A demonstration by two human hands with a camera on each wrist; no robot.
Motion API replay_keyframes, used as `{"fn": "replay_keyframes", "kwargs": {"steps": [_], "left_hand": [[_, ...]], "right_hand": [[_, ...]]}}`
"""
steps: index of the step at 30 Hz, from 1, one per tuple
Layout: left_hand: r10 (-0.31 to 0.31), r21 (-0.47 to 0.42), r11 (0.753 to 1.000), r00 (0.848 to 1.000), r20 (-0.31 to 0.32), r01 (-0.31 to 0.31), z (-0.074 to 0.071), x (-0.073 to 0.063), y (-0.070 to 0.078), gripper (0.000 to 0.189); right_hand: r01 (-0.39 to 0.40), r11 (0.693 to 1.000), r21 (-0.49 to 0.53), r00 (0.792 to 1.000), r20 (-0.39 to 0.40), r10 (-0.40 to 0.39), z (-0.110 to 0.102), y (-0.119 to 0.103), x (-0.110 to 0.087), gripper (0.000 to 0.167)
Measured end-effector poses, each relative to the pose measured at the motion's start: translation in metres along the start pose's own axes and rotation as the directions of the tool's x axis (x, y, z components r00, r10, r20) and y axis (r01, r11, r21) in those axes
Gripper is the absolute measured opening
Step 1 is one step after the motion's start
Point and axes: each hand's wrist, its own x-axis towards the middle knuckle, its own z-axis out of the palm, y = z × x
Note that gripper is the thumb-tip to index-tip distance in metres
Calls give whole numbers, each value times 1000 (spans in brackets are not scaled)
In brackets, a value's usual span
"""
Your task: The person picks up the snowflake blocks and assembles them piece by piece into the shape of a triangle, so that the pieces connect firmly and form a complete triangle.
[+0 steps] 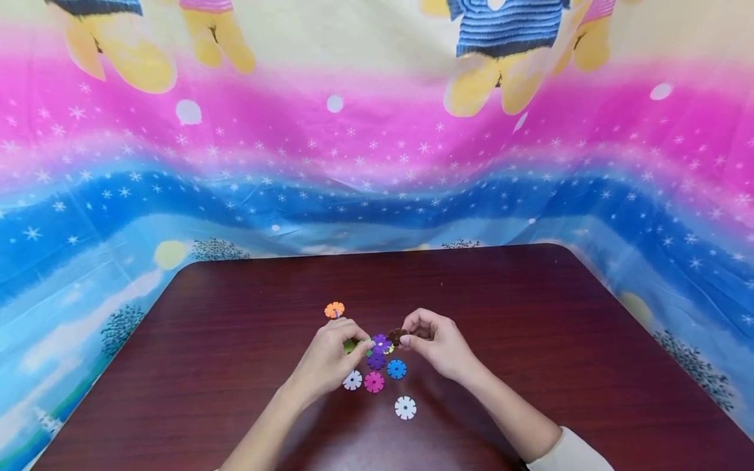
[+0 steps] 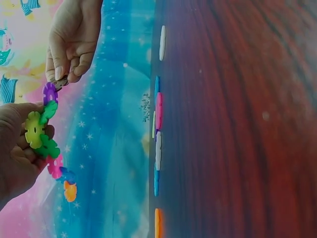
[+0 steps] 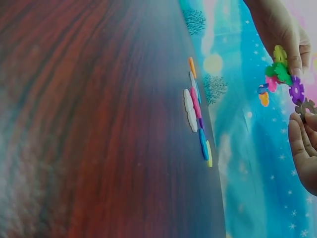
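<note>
My left hand [image 1: 330,353] holds a chain of notched plastic snowflake discs, gripped around a yellow disc [image 2: 34,130] and its green neighbours. Pink, blue and orange discs [image 2: 70,191] hang from the chain's lower end. A purple disc [image 2: 50,94] forms the other end, facing my right hand [image 1: 438,343]. Between its thumb and fingers the right hand pinches a brown disc [image 3: 306,109]. The brown disc's edge meets the purple disc; how deep the notches sit in each other cannot be told. Both hands are raised above the table.
On the dark red table [image 1: 530,307], loose discs lie below the hands: white [image 1: 405,413], blue [image 1: 396,375], pink [image 1: 374,388], purple [image 1: 376,363] and another white one [image 1: 353,386]. A patterned curtain [image 1: 377,216] hangs behind the table's far edge.
</note>
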Motion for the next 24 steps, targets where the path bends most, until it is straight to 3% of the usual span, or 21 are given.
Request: {"fn": "replay_keyframes", "kwargs": {"steps": [7,24], "left_hand": [[-28,-62,998,1000,-13,27,-1,-1,3,9],[-73,-54,996,997,28,74,-5,0,2,8]], "right_hand": [[17,999,-30,1000,-10,-17,3,-2,1,10],[-8,999,-38,999,41,9,2,0,5,13]]}}
